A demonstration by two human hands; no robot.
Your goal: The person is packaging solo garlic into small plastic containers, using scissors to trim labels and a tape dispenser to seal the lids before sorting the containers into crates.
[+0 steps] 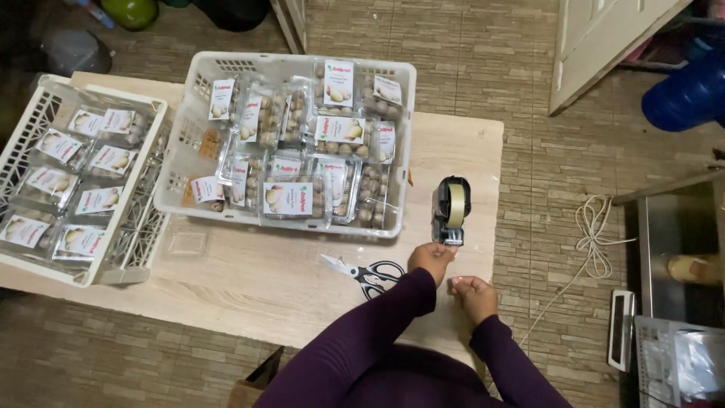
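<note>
My left hand (430,261) reaches to the cutter end of a black tape dispenser (451,210) with a tan roll, its fingertips pinched on the tape end. Just to the right of it, my right hand (473,293) rests on the wooden table (264,279) with fingers curled shut; I cannot make out anything in it. Black-handled scissors (364,274) lie just left of my left wrist, blades pointing left. A white plastic crate (404,143) behind the dispenser holds several clear packs with white labels (287,198), filled with small round brownish items.
A second white crate (121,257) with several labelled packs sits at the table's left end. One empty clear pack (186,242) lies in front of the big crate. On the brick floor to the right lie a coiled white cord (594,234) and a white device (621,329).
</note>
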